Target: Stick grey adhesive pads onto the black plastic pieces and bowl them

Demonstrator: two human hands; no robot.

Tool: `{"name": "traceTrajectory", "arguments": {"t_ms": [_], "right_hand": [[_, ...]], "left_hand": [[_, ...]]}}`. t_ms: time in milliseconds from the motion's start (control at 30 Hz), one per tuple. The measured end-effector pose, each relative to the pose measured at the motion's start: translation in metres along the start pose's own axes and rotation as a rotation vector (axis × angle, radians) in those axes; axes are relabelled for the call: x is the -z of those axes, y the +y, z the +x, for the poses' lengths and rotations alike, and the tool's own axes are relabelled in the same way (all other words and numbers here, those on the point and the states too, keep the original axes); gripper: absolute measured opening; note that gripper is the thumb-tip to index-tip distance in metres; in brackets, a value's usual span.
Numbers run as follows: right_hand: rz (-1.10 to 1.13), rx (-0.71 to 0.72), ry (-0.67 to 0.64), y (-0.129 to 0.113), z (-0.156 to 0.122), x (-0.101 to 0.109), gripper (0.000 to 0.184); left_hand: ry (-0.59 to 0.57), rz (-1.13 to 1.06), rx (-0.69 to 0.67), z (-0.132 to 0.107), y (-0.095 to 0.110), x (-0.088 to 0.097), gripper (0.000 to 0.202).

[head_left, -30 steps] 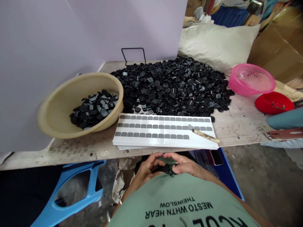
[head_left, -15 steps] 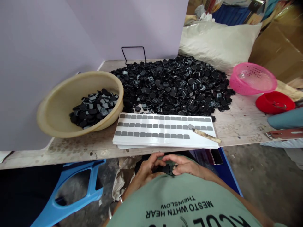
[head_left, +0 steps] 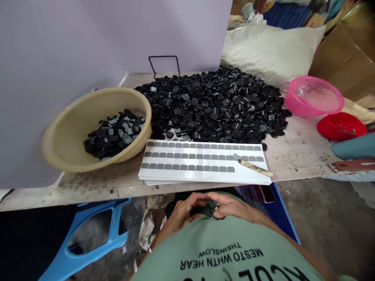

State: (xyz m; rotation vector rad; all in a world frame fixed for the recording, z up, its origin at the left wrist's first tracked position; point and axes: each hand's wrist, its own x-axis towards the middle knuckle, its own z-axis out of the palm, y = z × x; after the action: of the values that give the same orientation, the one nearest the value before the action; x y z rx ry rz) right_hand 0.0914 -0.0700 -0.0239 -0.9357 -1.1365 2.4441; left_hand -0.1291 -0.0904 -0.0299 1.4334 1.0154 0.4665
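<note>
In front of my belly, just below the table edge, both hands come together around a black plastic buckle [head_left: 206, 210]. Its outline is partly covered by fingers and by the green shirt [head_left: 222, 238]. My left hand [head_left: 183, 211] curls around the buckle's left side. On the other side, my right hand [head_left: 232, 206] has its thumb against the buckle and its forefinger reaching toward the left fingers. On the table above lies a stack of white sheets [head_left: 249, 175] with rows of grey stickers [head_left: 191, 156]. A wooden-handled blade [head_left: 254, 168] rests on the sheets.
A beige basin [head_left: 70, 128] holds several black pieces, left of a large heap of black pieces [head_left: 216, 105]. Pink basket [head_left: 313, 97], red dish [head_left: 336, 128] and brown tool [head_left: 351, 166] occupy the table's right. A blue stool [head_left: 120, 222] stands below left.
My fingertips have drawn together above the buckle, with the left fingers dropping slightly. Nothing on the table has moved; the view has shifted a little.
</note>
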Motion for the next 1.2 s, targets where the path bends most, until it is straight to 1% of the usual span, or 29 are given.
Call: {"name": "traceTrajectory", "arguments": {"t_ms": [133, 233, 333, 467, 600, 667, 767, 833, 867, 933, 1033, 1133, 1200], "right_hand": [[0.069, -0.042, 0.010, 0.005, 0.000, 0.003, 0.057], [0.092, -0.068, 0.017, 0.006, -0.002, 0.005, 0.057], [0.093, -0.093, 0.034, 0.009, -0.002, 0.006, 0.057], [0.086, -0.109, 0.072, 0.020, 0.001, 0.008, 0.061], [0.088, -0.075, 0.058, 0.025, 0.004, 0.010, 0.061], [0.087, -0.042, 0.031, 0.022, 0.005, 0.010, 0.057], [0.081, 0.010, -0.018, 0.018, 0.007, 0.008, 0.048], [0.072, 0.026, -0.020, 0.020, 0.010, 0.007, 0.048], [0.049, 0.025, 0.009, 0.023, 0.011, 0.007, 0.052], [-0.022, 0.027, 0.115, 0.032, 0.015, 0.008, 0.060], [-0.128, 0.055, 0.285, 0.041, 0.019, 0.009, 0.062], [-0.213, 0.073, 0.386, 0.039, 0.020, 0.010, 0.061], [-0.278, 0.081, 0.422, 0.031, 0.020, 0.008, 0.057]], "left_hand": [[-0.022, 0.021, -0.133, 0.006, -0.002, 0.000, 0.028], [-0.044, 0.032, -0.220, 0.010, -0.004, -0.001, 0.026], [-0.086, 0.053, -0.254, 0.012, -0.001, 0.000, 0.025], [-0.161, 0.098, -0.206, 0.015, 0.006, 0.002, 0.024], [-0.203, 0.033, -0.125, 0.020, 0.006, 0.001, 0.022], [-0.203, -0.021, -0.085, 0.020, 0.003, 0.000, 0.023], [-0.168, -0.159, 0.015, 0.019, -0.004, -0.003, 0.034], [-0.130, -0.292, 0.091, 0.017, -0.008, -0.005, 0.038], [-0.114, -0.359, 0.122, 0.016, -0.009, -0.006, 0.039], [-0.087, -0.462, 0.167, 0.017, -0.010, -0.009, 0.039], [-0.046, -0.505, 0.191, 0.020, -0.008, -0.012, 0.043], [-0.016, -0.505, 0.192, 0.024, -0.005, -0.012, 0.045], [-0.033, -0.491, 0.156, 0.026, -0.006, -0.011, 0.044]]}}
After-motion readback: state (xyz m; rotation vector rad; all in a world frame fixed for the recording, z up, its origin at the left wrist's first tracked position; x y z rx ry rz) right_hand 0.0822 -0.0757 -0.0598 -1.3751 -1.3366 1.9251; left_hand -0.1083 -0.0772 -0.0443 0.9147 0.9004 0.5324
